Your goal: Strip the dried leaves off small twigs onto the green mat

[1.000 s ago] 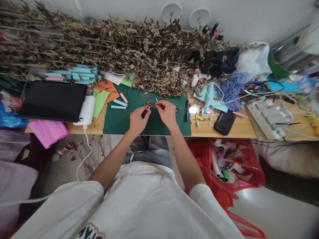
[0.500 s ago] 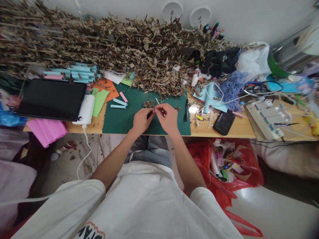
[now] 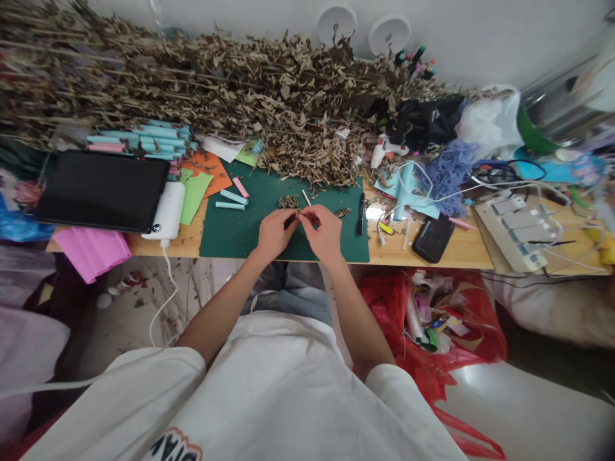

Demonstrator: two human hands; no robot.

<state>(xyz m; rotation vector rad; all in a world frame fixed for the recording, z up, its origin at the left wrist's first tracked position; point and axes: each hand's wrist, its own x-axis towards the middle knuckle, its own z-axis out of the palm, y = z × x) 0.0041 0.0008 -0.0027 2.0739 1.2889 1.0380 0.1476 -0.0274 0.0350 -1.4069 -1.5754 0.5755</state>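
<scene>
Big dried leaf pile [image 3: 288, 96] behind green mat [image 3: 225, 240]. Stack of blue tubes [image 3: 161, 142], leafy ends, probably done. Left hand [image 3: 275, 232] and right hand [image 3: 323, 232] both pinched narrow, fingertips meeting. Three loose tubes [image 3: 230, 205] on mat, left of hands, probably still to do. Small piece [image 3: 298, 212] at left fingertips, mostly hidden; right's grip: can't tell.

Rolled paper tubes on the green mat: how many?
3, left of the left hand: pink paper tube farthest back, light-blue paper tube next, second light-blue tube frontmost. More may be hidden.
</scene>
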